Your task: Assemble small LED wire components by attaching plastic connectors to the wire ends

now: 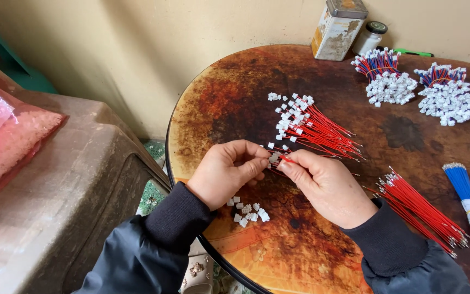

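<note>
Fingertips of both hands meet at the middle of the round table (278, 71), pinched together on one small white connector (273, 158) with a red wire (288, 160); the left hand (227, 171) grips the white piece, the right hand (322, 182) pinches the wire, whose long axis runs roughly from nine o'clock to three o'clock, connector end toward nine.

That table is worn, rust-brown and orange, set against a pale yellowish wall. At nine o'clock stands a grey plastic bin (55, 196) bearing a pink transparent bag (6, 136) of white pieces. At twelve o'clock sit a rusty rectangular tin (337, 30) and a small jar with a dark lid (369, 35).

Between one and two o'clock lie two bundles of red-and-blue wires ending in white connectors (390, 81). Just above the hands fans a pile of red wires with connectors (311, 128), tips pointing toward four o'clock. At four o'clock lies a bare red wire bundle (420, 209), beside it a blue bundle (463, 188). Loose white connectors (248, 211) lie at six o'clock.
</note>
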